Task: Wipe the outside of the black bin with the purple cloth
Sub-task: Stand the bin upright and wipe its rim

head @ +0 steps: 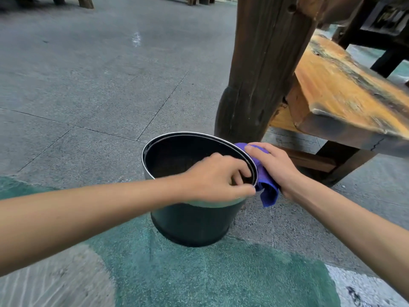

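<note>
Stone floor [88, 85], unlabelled black bin [190, 222]

No text, label or number is readable anywhere in view

Much of the purple cloth [266, 187] hidden under the right hand [277, 167].

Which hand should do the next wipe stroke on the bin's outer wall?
Right. The right hand already presses the purple cloth against the black bin at its right side below the rim. The left hand grips the rim, fingers inside, steadying it.
</note>
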